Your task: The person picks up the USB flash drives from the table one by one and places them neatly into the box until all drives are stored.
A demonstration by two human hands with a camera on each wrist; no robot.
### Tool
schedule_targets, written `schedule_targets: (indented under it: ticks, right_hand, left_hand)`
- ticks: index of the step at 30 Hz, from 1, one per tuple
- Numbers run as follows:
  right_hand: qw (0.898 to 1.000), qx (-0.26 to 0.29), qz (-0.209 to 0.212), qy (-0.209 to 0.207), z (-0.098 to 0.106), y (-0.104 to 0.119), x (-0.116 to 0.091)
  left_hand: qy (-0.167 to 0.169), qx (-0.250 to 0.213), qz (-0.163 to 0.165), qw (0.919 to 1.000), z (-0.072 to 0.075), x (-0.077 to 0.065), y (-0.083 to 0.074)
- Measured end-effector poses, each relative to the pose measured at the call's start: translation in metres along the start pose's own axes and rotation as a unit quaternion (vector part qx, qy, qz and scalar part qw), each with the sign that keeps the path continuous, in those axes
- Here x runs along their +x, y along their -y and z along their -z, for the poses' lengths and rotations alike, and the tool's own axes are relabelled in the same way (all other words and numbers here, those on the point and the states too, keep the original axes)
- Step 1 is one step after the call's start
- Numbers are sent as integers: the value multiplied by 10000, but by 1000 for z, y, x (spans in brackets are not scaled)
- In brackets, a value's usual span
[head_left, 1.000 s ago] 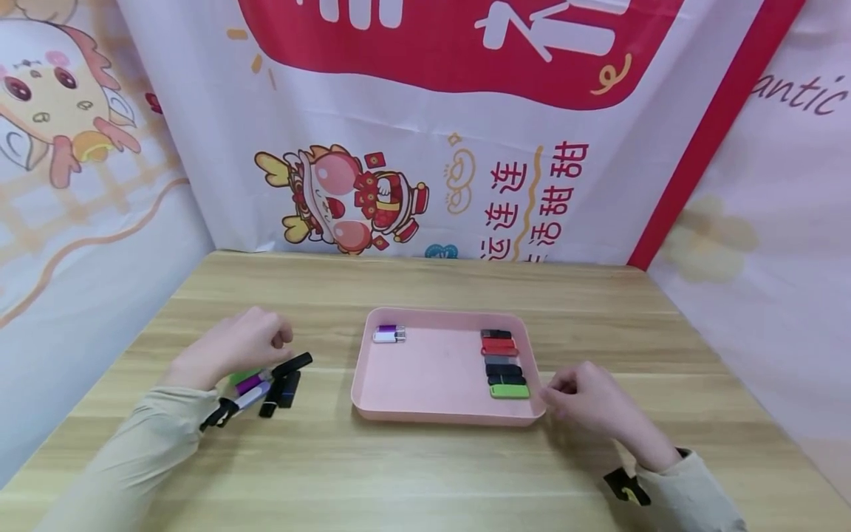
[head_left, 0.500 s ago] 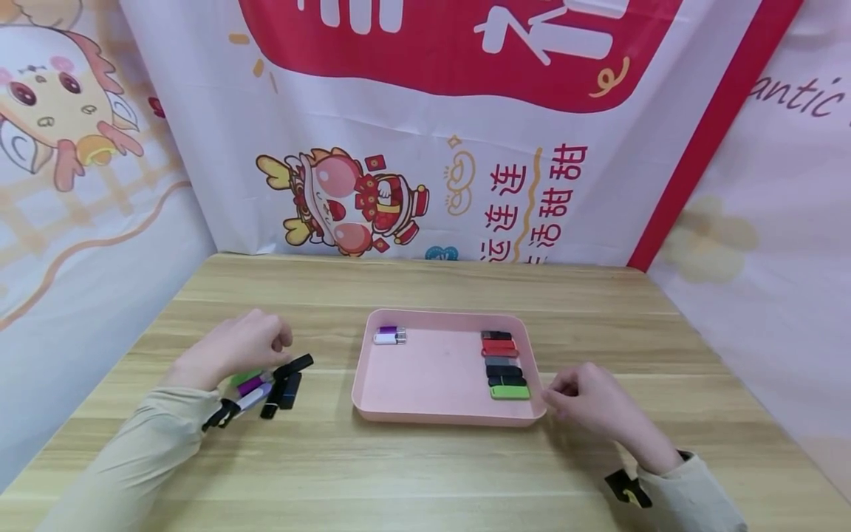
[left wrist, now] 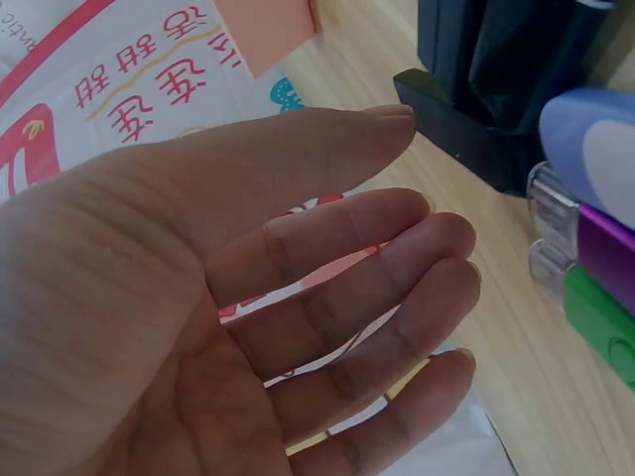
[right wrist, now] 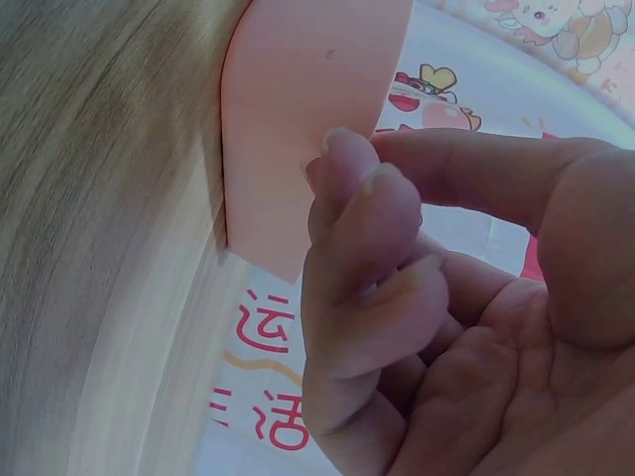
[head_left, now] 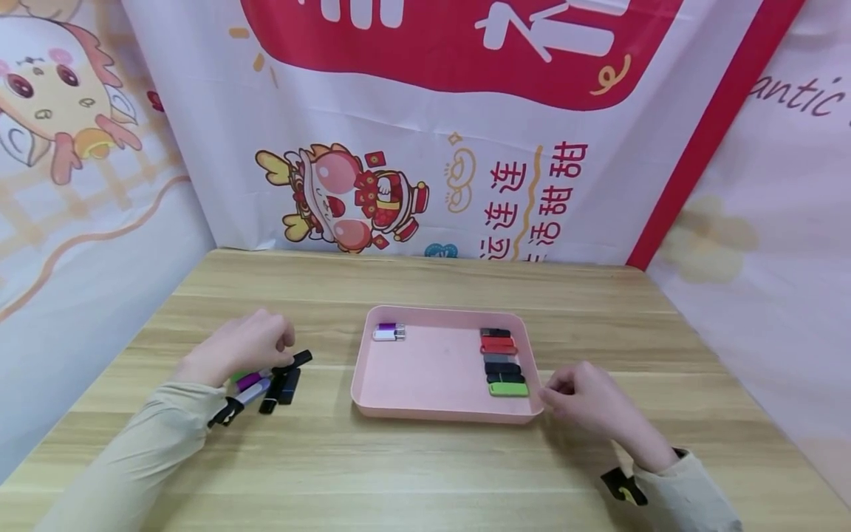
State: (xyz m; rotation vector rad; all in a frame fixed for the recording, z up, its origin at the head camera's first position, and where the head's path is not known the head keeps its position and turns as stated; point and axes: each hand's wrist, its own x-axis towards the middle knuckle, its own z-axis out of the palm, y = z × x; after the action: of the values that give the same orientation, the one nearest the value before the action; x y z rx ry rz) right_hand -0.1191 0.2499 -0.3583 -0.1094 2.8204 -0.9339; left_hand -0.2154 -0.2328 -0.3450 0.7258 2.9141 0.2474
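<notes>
My left hand hovers over a small pile of USB sticks at the table's left, fingers loosely bent. Its fingertips overlap a black USB stick in the head view. The left wrist view has the thumb tip right by that black stick, nothing between thumb and fingers. Purple, green and lavender-blue sticks lie beside it; the hand partly hides the pile in the head view. My right hand, loosely curled, has its fingertips at the outer wall of a pink tray.
Inside the tray, a purple stick and a white stick lie at the back left. Along its right wall runs a column of several sticks, with a red one and a green one. Printed cloth hangs behind the table.
My left hand has shifted slightly right and down, so its fingertips now overlap the near end of the black USB stick. The right hand and tray keep their places.
</notes>
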Motion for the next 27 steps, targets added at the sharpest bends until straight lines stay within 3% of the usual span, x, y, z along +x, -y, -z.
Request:
schedule_targets:
  ticks: [6, 27]
  right_hand:
    - [9999, 37, 104, -39, 0, 0, 1]
    - [9999, 33, 95, -76, -1, -1, 1]
  left_hand:
    - [-11, 67, 116, 9999, -4, -1, 1]
    - [-197, 268, 2, 9994, -11, 3, 1]
